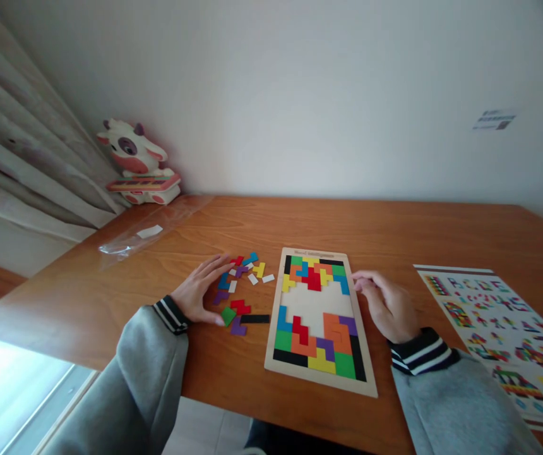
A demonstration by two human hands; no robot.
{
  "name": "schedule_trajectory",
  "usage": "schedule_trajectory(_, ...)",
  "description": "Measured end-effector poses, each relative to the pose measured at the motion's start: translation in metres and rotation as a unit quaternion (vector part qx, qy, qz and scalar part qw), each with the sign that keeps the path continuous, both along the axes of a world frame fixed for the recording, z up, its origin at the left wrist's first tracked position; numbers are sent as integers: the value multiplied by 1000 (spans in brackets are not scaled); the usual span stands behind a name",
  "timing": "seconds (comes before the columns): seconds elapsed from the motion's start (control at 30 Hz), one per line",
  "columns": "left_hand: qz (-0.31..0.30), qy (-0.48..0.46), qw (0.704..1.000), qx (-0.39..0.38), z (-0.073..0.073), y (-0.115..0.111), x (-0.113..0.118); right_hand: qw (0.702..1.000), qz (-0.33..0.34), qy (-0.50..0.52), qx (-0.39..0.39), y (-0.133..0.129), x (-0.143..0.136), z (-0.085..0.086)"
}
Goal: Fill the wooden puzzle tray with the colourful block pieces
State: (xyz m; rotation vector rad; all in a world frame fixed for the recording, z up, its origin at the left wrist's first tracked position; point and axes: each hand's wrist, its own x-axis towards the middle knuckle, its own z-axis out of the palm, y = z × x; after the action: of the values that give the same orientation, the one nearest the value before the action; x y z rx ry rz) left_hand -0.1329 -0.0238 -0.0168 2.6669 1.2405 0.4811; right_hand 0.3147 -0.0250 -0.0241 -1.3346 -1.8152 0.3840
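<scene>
Our left hand (194, 294) arches around the loose pieces (240, 307), fingers spread wide with nothing visibly gripped, perhaps to keep them gathered. Our right hand (389, 309) is at the right edge of the board (307, 300), fingers loosely curled, probably steadying it; we cannot tell whether they hold anything. The board lies partly filled on the table (252, 221), between our hands. Its top seems to read "Wood Intelligence"; the wall sticker (494, 119) is too small to read.

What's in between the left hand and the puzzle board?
In the head view, loose colored pieces lie between the left hand and the puzzle board, including a long black bar and small white pieces.
</scene>
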Motion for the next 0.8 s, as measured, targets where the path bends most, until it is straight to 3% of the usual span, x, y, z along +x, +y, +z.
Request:
schedule_trajectory(0.2, 41, 60, 997, -4, -13, -4, 17, 1000, -15, 6, 0, -5, 7, -2)
schedule_trajectory(0.37, 50, 72, 996, -1, -12, 3, 37, 1000, -13, 2, 1, -8, 8, -2)
schedule_trajectory(0.6, 60, 6, 998, 12, -1, 8, 50, 1000, -6, 0, -19, -3, 7, -5)
schedule_trajectory(0.8, 57, -39, 998, 7, -1, 15, 51, 1000, 3, -18, -25, -1, 6, -5)
